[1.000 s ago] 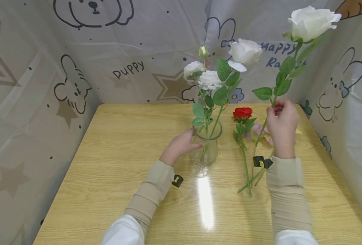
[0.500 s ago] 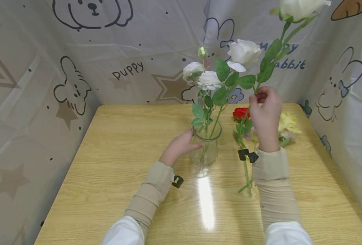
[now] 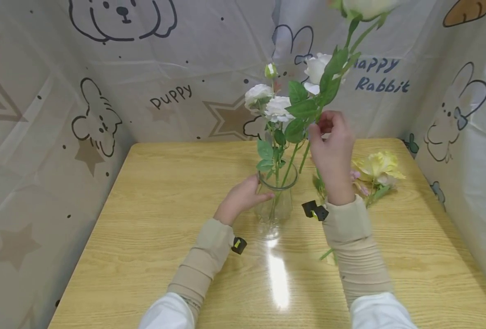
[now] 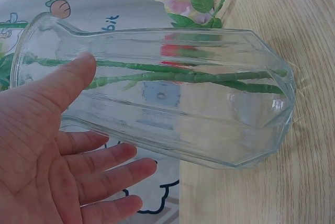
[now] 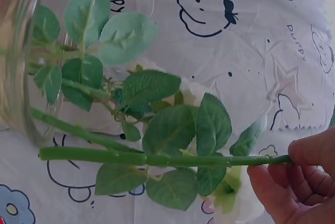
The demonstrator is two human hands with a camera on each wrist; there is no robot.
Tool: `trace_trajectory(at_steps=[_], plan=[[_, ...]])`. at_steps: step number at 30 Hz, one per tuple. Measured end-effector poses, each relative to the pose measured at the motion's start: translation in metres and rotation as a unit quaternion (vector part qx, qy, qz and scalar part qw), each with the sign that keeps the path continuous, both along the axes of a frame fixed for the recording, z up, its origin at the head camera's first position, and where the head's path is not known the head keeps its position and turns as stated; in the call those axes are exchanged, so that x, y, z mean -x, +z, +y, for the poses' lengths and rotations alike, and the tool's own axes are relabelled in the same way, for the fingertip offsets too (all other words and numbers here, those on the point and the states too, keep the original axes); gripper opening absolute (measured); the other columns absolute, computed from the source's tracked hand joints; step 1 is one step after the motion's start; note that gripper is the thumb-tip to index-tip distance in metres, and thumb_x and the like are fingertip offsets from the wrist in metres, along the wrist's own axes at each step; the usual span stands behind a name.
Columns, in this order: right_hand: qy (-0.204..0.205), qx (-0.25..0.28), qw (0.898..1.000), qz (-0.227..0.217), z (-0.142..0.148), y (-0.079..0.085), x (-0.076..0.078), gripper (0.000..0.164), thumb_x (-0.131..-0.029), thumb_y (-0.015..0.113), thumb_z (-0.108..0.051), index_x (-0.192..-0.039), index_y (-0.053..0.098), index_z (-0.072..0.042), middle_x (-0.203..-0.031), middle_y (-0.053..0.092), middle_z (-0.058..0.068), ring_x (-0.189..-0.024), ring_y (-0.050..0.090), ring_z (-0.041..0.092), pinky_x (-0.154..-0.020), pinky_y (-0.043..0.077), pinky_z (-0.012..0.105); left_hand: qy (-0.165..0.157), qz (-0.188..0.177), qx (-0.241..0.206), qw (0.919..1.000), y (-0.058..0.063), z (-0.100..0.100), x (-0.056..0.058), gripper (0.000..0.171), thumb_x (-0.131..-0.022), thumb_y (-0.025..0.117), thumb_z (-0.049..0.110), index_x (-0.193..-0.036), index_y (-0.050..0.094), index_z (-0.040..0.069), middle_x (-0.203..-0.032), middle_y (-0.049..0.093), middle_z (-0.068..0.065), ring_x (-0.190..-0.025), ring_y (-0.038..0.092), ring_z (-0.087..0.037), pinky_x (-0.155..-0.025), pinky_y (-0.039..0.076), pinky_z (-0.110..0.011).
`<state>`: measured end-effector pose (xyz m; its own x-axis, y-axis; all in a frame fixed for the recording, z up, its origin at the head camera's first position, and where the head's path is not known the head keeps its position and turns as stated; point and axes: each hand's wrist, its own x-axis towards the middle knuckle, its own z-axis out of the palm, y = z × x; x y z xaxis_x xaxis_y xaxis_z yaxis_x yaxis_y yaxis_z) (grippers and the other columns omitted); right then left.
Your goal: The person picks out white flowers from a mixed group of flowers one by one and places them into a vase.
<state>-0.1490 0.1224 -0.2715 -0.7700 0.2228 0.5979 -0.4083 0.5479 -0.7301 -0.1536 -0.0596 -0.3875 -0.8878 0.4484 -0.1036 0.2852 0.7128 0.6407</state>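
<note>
My right hand [image 3: 334,151] pinches the stem of a white rose [image 3: 368,7], whose bloom is partly cut off at the top of the head view. The cut end of that stem [image 5: 78,154] is right by the rim of the glass vase [image 3: 279,187], on its right side. My left hand [image 3: 243,196] holds the vase at its left, thumb [image 4: 78,75] across the front of the glass and fingers at its side. White flowers [image 3: 279,108] and another white rose [image 3: 317,68] stand in the vase, their green stems [image 4: 183,76] crossing inside.
Right of the vase, a yellow flower [image 3: 378,165] and pink blossoms [image 3: 362,185] lie on the wooden table [image 3: 152,219]. A red flower [image 4: 175,51] shows through the glass in the left wrist view. A printed cloth [image 3: 160,59] walls the back and sides.
My right hand has moved left with the white rose, from above the lying flowers to the vase's right side. The left hand stays on the vase.
</note>
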Motion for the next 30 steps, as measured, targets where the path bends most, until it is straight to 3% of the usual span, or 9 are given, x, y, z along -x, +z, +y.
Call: trace_trajectory(at_steps=[7, 12, 22, 30], plan=[[0.025, 0.001, 0.999, 0.033, -0.012, 0.002, -0.004, 0.013, -0.083, 0.056, 0.002, -0.093, 0.052, 0.009, -0.083, 0.052, 0.017, -0.073, 0.054, 0.022, -0.056, 0.041, 0.021, 0.005, 0.002, 0.006, 1.0, -0.001, 0.0, -0.002, 0.06, -0.084, 0.062, 0.035, -0.136, 0.036, 0.021, -0.136, 0.041, -0.004, -0.122, 0.039, -0.021, -0.097, 0.037, -0.041], [0.056, -0.01, 0.998, 0.037, -0.02, -0.009, -0.002, 0.011, -0.083, 0.056, 0.003, -0.092, 0.052, 0.009, -0.081, 0.052, 0.018, -0.073, 0.055, 0.025, -0.054, 0.044, 0.027, 0.005, 0.005, -0.003, 1.0, -0.002, -0.001, -0.002, 0.06, -0.084, 0.063, 0.032, -0.136, 0.037, 0.018, -0.136, 0.041, -0.005, -0.122, 0.04, -0.022, -0.097, 0.037, -0.041], [0.078, -0.043, 0.993, -0.077, -0.032, -0.048, -0.003, 0.013, -0.085, 0.056, -0.001, -0.096, 0.053, 0.007, -0.087, 0.053, 0.017, -0.076, 0.055, 0.026, -0.058, 0.047, 0.034, 0.004, 0.0, -0.016, 0.9999, -0.005, -0.001, -0.002, 0.062, -0.084, 0.063, 0.031, -0.138, 0.034, 0.019, -0.136, 0.041, -0.003, -0.121, 0.04, -0.02, -0.098, 0.035, -0.038], [0.092, -0.083, 0.984, -0.128, -0.037, -0.069, -0.003, 0.013, -0.084, 0.057, -0.002, -0.095, 0.055, 0.006, -0.081, 0.057, 0.014, -0.069, 0.056, 0.023, -0.058, 0.048, 0.032, 0.008, 0.001, -0.021, 0.9997, -0.005, -0.001, -0.001, 0.071, -0.083, 0.063, 0.031, -0.142, 0.025, 0.018, -0.138, 0.039, -0.005, -0.119, 0.042, -0.023, -0.097, 0.037, -0.038]])
